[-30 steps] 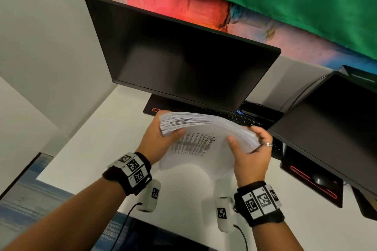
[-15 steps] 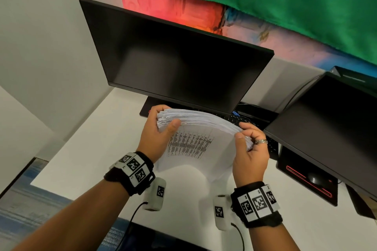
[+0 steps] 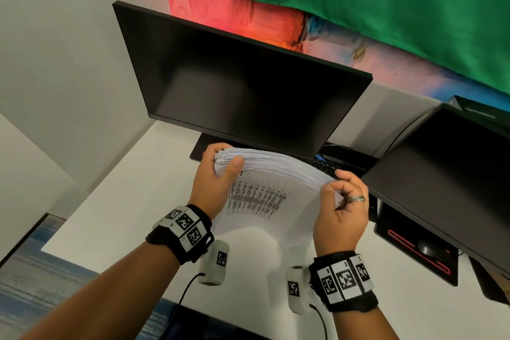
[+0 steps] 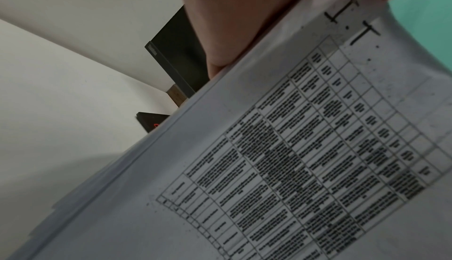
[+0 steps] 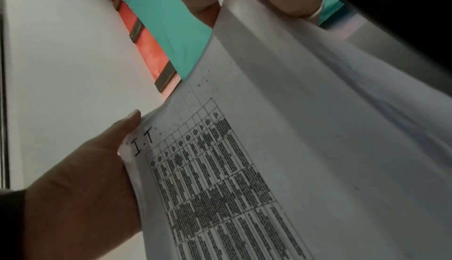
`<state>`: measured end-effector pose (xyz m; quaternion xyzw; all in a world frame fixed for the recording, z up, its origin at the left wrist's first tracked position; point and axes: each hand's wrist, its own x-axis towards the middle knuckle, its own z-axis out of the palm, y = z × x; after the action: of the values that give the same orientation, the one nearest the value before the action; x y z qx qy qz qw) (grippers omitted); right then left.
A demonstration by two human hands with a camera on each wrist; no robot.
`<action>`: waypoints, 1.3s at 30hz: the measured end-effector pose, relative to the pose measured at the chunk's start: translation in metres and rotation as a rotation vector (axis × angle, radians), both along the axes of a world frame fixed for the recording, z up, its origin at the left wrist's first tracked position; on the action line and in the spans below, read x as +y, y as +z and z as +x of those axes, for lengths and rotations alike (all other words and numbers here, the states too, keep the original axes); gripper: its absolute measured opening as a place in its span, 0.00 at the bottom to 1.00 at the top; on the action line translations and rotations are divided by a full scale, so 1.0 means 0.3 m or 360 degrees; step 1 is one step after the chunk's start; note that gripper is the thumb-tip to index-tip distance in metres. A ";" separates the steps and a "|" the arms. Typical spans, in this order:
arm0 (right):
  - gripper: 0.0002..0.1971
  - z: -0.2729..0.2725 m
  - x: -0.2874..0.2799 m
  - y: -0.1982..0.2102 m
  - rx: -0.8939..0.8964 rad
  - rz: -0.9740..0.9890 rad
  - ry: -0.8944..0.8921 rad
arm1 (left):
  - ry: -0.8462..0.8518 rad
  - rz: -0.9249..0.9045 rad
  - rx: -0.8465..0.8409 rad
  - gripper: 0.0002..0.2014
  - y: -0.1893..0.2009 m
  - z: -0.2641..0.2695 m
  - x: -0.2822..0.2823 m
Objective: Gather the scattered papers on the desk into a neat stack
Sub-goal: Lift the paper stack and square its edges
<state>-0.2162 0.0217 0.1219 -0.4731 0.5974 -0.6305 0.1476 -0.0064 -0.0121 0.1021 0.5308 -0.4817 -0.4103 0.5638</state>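
A thick stack of white papers (image 3: 265,190) stands on its lower edge above the white desk (image 3: 116,201), bowed toward me, its front sheet printed with a table. My left hand (image 3: 218,174) grips the stack's upper left corner, thumb on the front sheet. My right hand (image 3: 339,196) pinches the upper right corner, fingers curled over the top edge. The left wrist view shows the printed sheet (image 4: 293,157) close up beneath the left hand (image 4: 244,12). In the right wrist view the papers (image 5: 293,157) hang between both hands.
A black monitor (image 3: 242,85) stands just behind the stack, its base (image 3: 201,149) on the desk. A second dark monitor (image 3: 447,174) is at the right, with a keyboard (image 3: 325,165) and a mouse (image 3: 425,250) under it. The desk's front edge is near my wrists.
The right hand's fingers have curled further over the stack's top right corner. The stack stays held upright in about the same place.
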 end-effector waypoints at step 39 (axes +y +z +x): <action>0.30 -0.043 -0.030 -0.028 -0.0516 0.0451 0.0495 | -0.0428 0.0087 -0.0118 0.38 0.006 0.085 -0.019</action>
<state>-0.2291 0.0127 0.1135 -0.4267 0.5684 -0.5778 0.4013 0.0190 -0.0179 0.1039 0.4913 -0.5576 -0.4753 0.4710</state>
